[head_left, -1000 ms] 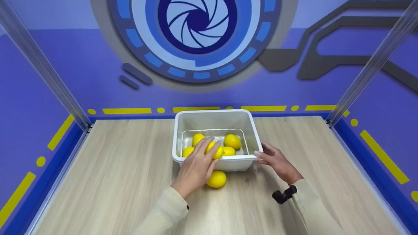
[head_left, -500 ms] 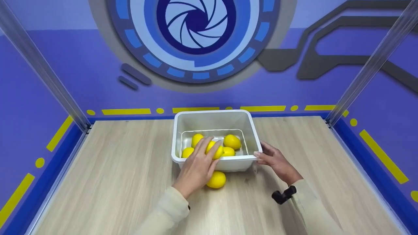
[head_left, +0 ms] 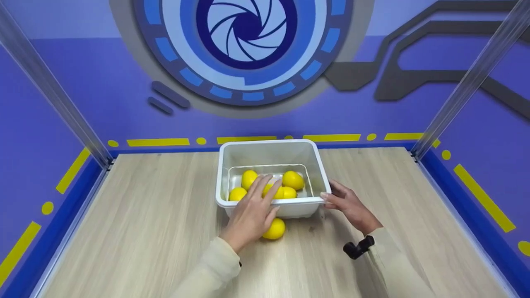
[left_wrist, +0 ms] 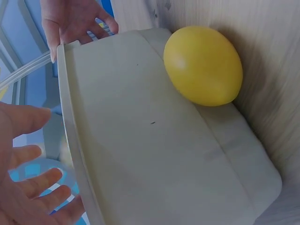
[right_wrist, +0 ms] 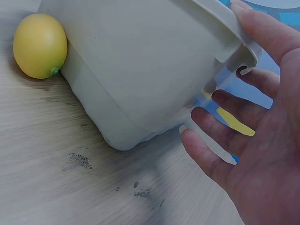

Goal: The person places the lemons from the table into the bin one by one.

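Note:
A white plastic bin (head_left: 269,143) stands mid-table with several yellow lemons (head_left: 293,180) inside. My left hand (head_left: 251,212) reaches over the bin's near rim, and its spread, straight fingers (left_wrist: 29,186) lie over the lemons without gripping one. One more lemon (head_left: 275,229) sits on the table against the bin's near wall (left_wrist: 154,140), just beside my left wrist; it also shows as the lemon (left_wrist: 203,64) and the lemon (right_wrist: 40,45). My right hand (head_left: 348,205) rests at the bin's near right corner. Its thumb (right_wrist: 262,33) is on the rim and its straight fingers (right_wrist: 211,154) are below it.
The wooden table (head_left: 145,231) is bounded by a blue border and purple walls. Two slanted metal posts (head_left: 54,97) rise at the back corners. A black wrist mount (head_left: 357,247) sits on my right sleeve.
My left hand's fingers have spread and flattened a little over the lemons. The right hand and the bin have hardly moved.

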{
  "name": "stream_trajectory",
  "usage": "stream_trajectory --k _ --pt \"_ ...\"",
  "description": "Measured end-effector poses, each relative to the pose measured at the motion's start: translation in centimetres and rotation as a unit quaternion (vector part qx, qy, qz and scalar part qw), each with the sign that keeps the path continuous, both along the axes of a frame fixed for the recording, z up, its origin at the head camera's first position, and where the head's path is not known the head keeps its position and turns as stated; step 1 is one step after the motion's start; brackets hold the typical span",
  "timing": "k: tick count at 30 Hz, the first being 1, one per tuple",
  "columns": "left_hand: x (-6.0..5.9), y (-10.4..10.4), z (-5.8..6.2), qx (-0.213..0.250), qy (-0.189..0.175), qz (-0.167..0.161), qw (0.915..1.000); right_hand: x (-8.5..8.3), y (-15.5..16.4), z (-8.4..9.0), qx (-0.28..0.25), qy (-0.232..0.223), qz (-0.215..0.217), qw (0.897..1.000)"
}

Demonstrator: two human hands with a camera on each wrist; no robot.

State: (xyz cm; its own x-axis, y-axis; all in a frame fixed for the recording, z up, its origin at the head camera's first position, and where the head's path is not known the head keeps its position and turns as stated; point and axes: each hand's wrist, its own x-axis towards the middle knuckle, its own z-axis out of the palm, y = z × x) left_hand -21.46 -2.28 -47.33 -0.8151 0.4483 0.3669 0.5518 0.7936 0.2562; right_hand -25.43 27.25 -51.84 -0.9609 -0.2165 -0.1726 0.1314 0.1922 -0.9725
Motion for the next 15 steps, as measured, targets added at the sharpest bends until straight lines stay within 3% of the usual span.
stream_trajectory --k 15 --pt "1.6 -0.9 -0.8 0.009 0.034 -0.033 0.9988 -0.2 0.0 0.0 -0.008 0.001 0.009 1.000"
